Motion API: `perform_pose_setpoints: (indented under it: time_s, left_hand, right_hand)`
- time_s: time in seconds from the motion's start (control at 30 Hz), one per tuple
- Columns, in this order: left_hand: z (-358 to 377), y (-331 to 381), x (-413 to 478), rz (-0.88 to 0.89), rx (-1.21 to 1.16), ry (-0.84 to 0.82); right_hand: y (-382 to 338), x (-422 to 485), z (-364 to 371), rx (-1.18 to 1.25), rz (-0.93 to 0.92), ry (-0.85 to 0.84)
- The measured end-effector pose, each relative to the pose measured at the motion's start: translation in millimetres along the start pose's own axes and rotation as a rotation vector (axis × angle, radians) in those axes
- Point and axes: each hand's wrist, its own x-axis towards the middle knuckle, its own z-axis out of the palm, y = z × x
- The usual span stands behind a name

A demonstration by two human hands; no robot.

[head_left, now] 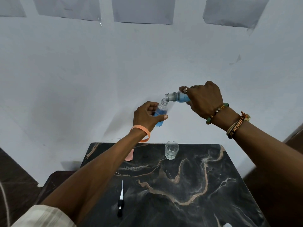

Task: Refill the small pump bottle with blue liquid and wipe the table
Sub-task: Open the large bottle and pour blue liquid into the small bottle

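Pump bottle [161, 111]: how does it look?

Small, round, clear plastic, with a threaded open neck and no top. Blue liquid fills its lower part. It is tilted, neck leaning right.

Where is it?

In the air, above the glass [171, 149] and a little to its left. The left hand [146, 117] grips its body, thumb across the front and fingers curled behind.

And the other hand?

The right hand [203, 99], up and right of the glass, holds a second bottle [177, 97] tipped on its side. That one is also clear, with a ribbed neck and blue liquid inside. Its mouth sits at the pump bottle's neck; whether they touch, I cannot tell.

What else?

The glass is a clear tumbler, upright on a dark marble-patterned table [213, 185] with tan veins. The pump [121, 203], black head and white tube, lies flat to the left of the glass and nearer the person. A pink paper [129, 155] lies just left of the glass.
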Motion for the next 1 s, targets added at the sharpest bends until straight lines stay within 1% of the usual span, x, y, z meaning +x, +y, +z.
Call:
perform_pose_setpoints:
  time_s: [1.0]
  left_hand:
    - [-0.6, -0.9, -1.0, 0.001, 0.013, 0.003]
  right_hand:
    - [-1.2, 0.9, 2.2, -0.001, -0.009, -0.002]
